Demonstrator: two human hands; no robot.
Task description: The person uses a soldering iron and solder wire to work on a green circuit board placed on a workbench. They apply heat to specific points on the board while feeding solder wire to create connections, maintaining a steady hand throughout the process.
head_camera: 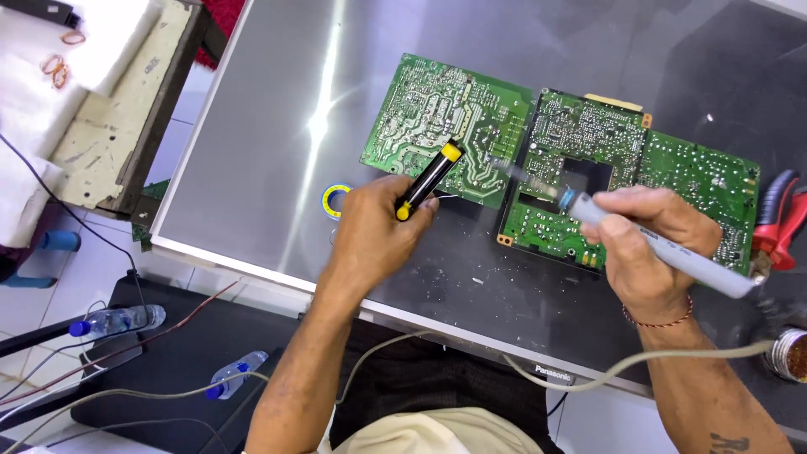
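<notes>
Head view shows your left hand [374, 227] gripping a yellow-black desoldering pump [429, 178] and your right hand [643, 244] gripping a grey soldering iron [656, 244] over two green circuit boards [450, 126]; a slipping tip could, I judge, scorch neighbouring tracks.

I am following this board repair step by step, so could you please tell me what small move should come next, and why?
Probably ease the soldering iron in the right hand down until its tip meets the board: the tip hangs near the seam between the two green circuit boards, while the left hand holds the black-and-yellow tool ready beside it.
</notes>
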